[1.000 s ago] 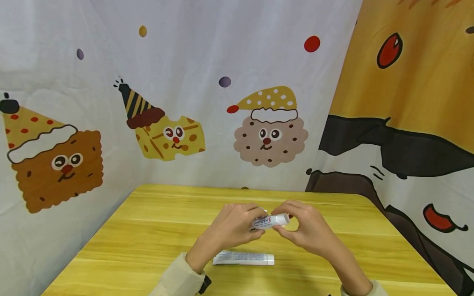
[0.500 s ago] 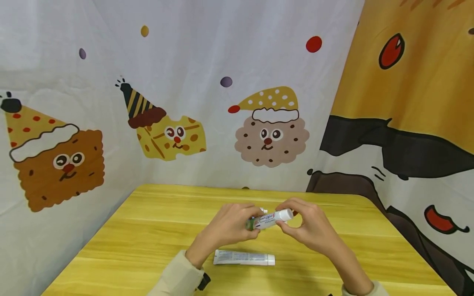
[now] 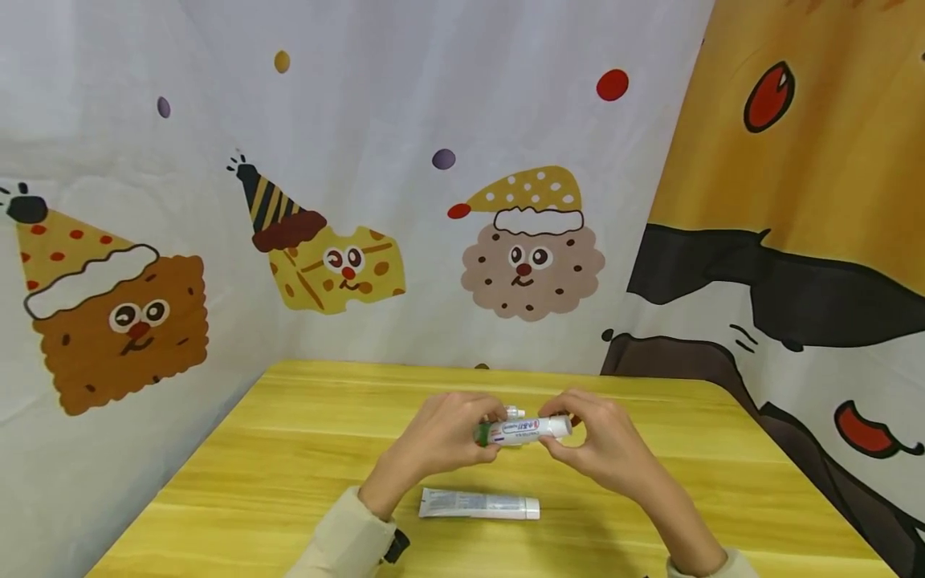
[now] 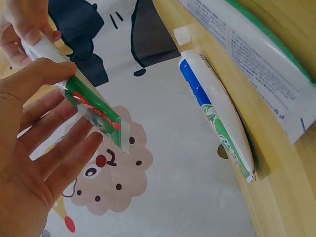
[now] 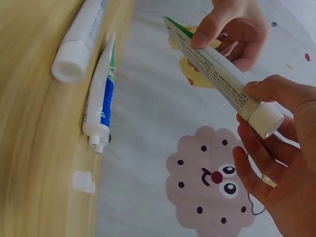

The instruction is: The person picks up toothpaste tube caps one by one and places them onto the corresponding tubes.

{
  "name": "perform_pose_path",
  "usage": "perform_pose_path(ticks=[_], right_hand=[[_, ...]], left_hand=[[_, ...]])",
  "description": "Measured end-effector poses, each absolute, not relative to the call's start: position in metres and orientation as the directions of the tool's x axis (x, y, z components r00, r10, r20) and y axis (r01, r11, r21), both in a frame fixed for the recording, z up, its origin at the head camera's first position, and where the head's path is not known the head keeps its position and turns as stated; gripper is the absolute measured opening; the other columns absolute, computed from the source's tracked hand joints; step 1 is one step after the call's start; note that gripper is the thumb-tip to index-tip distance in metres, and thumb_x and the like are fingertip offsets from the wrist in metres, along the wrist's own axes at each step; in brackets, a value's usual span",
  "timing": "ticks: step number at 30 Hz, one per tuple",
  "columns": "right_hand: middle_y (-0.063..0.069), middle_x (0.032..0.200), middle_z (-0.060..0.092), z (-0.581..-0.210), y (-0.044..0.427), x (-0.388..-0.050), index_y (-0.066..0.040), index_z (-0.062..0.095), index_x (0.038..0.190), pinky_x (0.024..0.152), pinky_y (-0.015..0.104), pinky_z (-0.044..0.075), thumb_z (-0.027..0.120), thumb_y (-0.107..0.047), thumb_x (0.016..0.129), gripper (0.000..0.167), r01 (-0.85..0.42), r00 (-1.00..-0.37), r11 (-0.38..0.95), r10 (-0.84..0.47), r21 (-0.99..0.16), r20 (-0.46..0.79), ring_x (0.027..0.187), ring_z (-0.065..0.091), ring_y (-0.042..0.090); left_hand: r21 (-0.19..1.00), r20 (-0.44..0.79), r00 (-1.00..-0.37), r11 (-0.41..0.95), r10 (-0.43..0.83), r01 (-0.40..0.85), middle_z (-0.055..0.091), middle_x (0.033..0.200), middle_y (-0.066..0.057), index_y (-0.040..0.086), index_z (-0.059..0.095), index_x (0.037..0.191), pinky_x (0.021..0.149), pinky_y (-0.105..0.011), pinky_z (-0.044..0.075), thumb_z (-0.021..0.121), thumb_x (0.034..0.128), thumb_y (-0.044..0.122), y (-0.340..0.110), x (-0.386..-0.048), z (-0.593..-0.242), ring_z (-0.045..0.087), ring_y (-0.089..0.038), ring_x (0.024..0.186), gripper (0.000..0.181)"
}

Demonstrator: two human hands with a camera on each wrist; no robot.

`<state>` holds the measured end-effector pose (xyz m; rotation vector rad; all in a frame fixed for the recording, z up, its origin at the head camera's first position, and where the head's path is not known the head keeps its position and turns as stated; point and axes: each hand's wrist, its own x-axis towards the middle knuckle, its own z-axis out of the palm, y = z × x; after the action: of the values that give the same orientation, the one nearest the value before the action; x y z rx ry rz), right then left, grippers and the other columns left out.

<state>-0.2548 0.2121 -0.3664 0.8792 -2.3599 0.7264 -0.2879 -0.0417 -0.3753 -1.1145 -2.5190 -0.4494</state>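
Note:
Between both hands a white and green toothpaste tube [image 3: 519, 431] is held above the table, its capped end to the right. My left hand [image 3: 451, 433] pinches the tube's flat green end between thumb and fingers. My right hand [image 3: 600, 441] grips the other end just beside the white cap [image 5: 266, 120], thumb on top and fingers beneath. Nearest me, a second capped tube [image 3: 479, 505] lies flat on the table. Behind the held one lies a third tube, white, blue and green [image 4: 217, 116], with its nozzle bare; the hands mostly hide it in the head view.
A loose white cap [image 5: 84, 181] sits on the wooden table [image 3: 289, 449] near the third tube's nozzle. Printed cloth [image 3: 361, 120] hangs round the table's far and side edges.
Both hands have turned the held tube, so more of its label and green end shows. It tipped up at the cap end, then came back closer to level. The tube on the table stayed put.

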Motion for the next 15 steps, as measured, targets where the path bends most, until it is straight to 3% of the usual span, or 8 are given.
perform_pose_path(ticks=[9, 15], right_hand=[[-0.015, 0.092, 0.070, -0.386, 0.204, -0.267, -0.022, 0.073, 0.096, 0.070, 0.020, 0.054, 0.089, -0.015, 0.078, 0.025, -0.653, -0.715, 0.698, -0.440, -0.294, 0.544, 0.078, 0.057, -0.004], [-0.013, 0.092, 0.071, -0.405, 0.200, -0.280, -0.022, 0.073, 0.094, 0.067, 0.021, 0.052, 0.089, -0.016, 0.078, 0.022, -0.613, -0.765, 0.719, -0.435, -0.328, 0.475, 0.080, 0.060, 0.000]], left_hand=[[0.149, 0.357, -0.665, 0.662, 0.656, 0.734, 0.077, 0.095, 0.010, 0.021, 0.079, 0.108, 0.048, -0.016, 0.030, 0.086, 0.0819, 0.030, -0.046, -0.298, -0.390, 0.039, 0.002, 0.055, 0.029], [0.167, 0.299, -0.667, 0.651, 0.682, 0.740, 0.075, 0.090, 0.012, 0.021, 0.080, 0.103, 0.054, -0.015, 0.039, 0.087, 0.0812, 0.028, -0.050, -0.314, -0.403, 0.046, 0.002, 0.060, 0.024]])
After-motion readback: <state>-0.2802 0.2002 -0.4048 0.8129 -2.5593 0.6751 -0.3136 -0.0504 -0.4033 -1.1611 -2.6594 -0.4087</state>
